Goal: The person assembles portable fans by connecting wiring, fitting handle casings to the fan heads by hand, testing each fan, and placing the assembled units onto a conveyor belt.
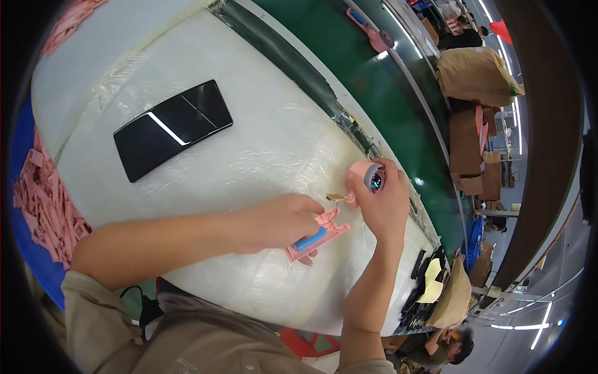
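Note:
My left hand (283, 221) is closed around a pink plastic handle shell (339, 228) with a blue cylindrical battery (310, 239) lying in it. My right hand (384, 202) grips a round pink head piece (360, 168) with a grey ring and a shiny dark inside. Between the hands a small circuit board (335, 197) sticks out beside the head piece, and thin wires run from it toward the shell. Both pieces are held just above the plastic-wrapped worktable (268, 149). The fingertips of my left hand are partly hidden behind the shell.
A black phone or tablet (174, 129) lies on the table. At left, a blue bin (28, 230) holds many pink parts (50, 206). Black parts with yellow paper (431, 280) sit at the lower right. Beyond the table edge, a green conveyor (398, 115) carries another pink assembly (377, 38). Another person (436, 349) works nearby.

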A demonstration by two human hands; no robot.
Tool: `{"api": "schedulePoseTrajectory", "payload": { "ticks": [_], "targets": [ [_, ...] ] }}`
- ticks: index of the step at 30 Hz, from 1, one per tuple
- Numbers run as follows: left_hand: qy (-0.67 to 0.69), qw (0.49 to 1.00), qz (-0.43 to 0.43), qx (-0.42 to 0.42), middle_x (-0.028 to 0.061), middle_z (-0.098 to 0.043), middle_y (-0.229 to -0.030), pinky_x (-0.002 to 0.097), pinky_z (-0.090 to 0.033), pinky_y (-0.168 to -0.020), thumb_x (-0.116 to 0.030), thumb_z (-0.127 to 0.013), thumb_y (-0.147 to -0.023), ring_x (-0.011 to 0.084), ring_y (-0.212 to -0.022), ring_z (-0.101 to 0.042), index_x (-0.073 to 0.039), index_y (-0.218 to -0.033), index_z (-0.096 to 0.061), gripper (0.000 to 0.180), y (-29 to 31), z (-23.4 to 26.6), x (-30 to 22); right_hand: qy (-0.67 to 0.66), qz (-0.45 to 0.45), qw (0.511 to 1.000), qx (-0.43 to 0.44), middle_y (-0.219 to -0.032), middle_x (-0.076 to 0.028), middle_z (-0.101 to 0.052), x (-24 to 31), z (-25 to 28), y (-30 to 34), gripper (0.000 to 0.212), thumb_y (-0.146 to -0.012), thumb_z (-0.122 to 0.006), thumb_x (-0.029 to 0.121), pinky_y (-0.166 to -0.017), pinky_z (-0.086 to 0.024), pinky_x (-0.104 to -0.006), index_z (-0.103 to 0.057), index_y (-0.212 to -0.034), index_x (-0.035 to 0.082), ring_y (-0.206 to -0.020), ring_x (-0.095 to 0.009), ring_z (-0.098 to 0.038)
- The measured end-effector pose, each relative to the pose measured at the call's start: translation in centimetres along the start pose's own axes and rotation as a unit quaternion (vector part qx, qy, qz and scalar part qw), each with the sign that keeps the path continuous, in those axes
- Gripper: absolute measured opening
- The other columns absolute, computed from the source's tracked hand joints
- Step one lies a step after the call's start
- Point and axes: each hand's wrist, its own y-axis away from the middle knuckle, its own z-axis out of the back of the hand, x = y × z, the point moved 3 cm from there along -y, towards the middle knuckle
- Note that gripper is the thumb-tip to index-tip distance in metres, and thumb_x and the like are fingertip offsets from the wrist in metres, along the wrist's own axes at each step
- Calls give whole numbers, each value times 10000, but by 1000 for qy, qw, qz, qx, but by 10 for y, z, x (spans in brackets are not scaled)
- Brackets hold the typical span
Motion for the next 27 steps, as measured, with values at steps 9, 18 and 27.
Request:
{"api": "schedulePoseTrajectory", "payload": {
  "ticks": [9, 18, 27],
  "targets": [
    [16, 998, -20, -48, 150, -646, -1124, 338, -564, -846, 13, -471, -893, 204, -999, -680, 46, -1310, -476, 418, 9, -5, 9, -112, 308, 944, 31, -1122, -108, -655, 30, 19, 45, 446, -770, -652, -95, -787, -563, -362, -668, -1181, 77, -960, -291, -680],
    [29, 990, -77, -118, 135, -649, -1073, 320, -548, -770, -86, -547, -968, 169, -921, -648, 33, -1340, -439, 405, 7, -5, 19, -28, 313, 945, 89, -1019, -68, -647, 33, 19, 34, 317, -795, -686, -45, -654, -560, -347, -705, -1084, 84, -801, -240, -692],
    [-84, 982, -100, -135, 111, -636, -1221, 309, -554, -818, -62, -521, -1008, 173, -1045, -666, -4, -1405, -425, 413, 6, -7, 25, -113, 279, 953, 44, -894, -95, -713, 40, 14, 55, 245, -763, -765, -63, -675, -550, -285, -749, -985, 41, -772, -210, -695]
  ]
}}
